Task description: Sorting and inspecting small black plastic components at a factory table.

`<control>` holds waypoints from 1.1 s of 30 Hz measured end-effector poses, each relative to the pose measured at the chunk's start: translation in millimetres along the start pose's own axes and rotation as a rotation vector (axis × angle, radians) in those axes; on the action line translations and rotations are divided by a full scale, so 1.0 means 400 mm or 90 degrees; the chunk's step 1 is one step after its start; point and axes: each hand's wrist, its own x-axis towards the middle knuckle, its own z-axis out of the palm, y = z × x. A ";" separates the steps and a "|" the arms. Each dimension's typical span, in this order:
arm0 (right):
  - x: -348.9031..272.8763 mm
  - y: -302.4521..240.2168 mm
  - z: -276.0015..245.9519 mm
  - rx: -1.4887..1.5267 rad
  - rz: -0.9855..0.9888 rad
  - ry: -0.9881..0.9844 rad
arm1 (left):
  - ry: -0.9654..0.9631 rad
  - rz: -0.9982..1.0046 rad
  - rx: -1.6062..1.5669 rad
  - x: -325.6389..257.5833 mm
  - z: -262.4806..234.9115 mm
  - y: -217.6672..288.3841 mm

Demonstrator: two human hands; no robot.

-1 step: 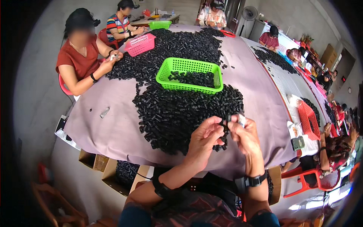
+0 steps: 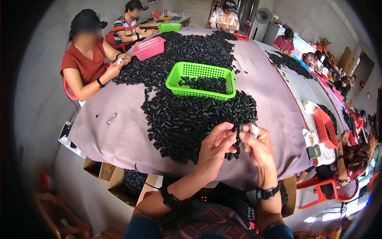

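Note:
My left hand (image 2: 217, 146) and my right hand (image 2: 259, 146) meet fingertip to fingertip above the near edge of a big pile of small black plastic parts (image 2: 187, 119). A small black part (image 2: 239, 129) is pinched in the left fingers. Between the right fingers sits a small pale, silvery piece (image 2: 254, 129). Both wrists wear dark bands. The pile lies on a mauve cloth over the table (image 2: 119, 135). Just beyond the pile stands a green basket (image 2: 199, 70) holding some black parts.
A person in a red shirt (image 2: 85, 59) works at the left beside a pink basket (image 2: 149, 47). Other people sit at the far end and along the right. A red basket (image 2: 324, 127) and a phone (image 2: 313, 151) lie to the right. Cardboard boxes (image 2: 107, 175) stand under the table.

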 end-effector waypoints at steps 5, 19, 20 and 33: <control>-0.067 -0.017 0.026 -0.033 -0.104 -0.003 | -0.075 0.079 0.050 -0.049 0.015 0.009; -0.154 -0.099 0.033 -0.251 -0.275 -0.018 | -0.129 -0.024 -0.122 -0.114 0.023 0.036; -0.153 -0.098 0.029 -0.254 -0.273 -0.007 | -0.106 -0.092 -0.151 -0.113 0.024 0.040; -0.149 -0.103 0.009 -0.268 -0.331 -0.072 | -0.167 -0.265 -0.238 -0.112 0.028 0.036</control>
